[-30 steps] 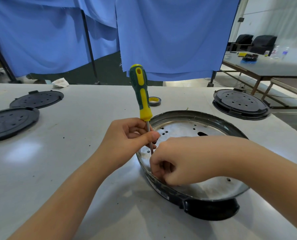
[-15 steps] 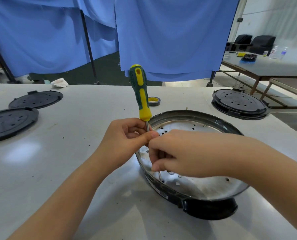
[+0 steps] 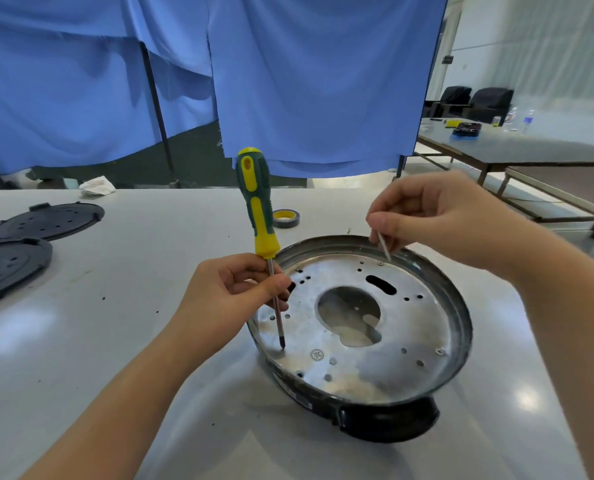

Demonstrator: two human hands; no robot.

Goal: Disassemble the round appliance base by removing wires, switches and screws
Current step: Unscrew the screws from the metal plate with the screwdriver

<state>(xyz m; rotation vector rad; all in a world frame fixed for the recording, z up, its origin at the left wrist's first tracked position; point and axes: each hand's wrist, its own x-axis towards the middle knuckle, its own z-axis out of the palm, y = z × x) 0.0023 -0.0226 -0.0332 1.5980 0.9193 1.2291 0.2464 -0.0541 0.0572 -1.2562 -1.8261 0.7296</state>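
Blue curtains hang behind a white counter, where the round appliance base sits at centre right, metal plate up, with one cross-head screw seated near its front edge. Left hand pinches the shaft of an upright green-yellow screwdriver, tip resting on the plate's left side; right hand pinches a thin pale pin-like piece above the base's far rim. Two black perforated covers lie far left, tape roll behind the screwdriver.
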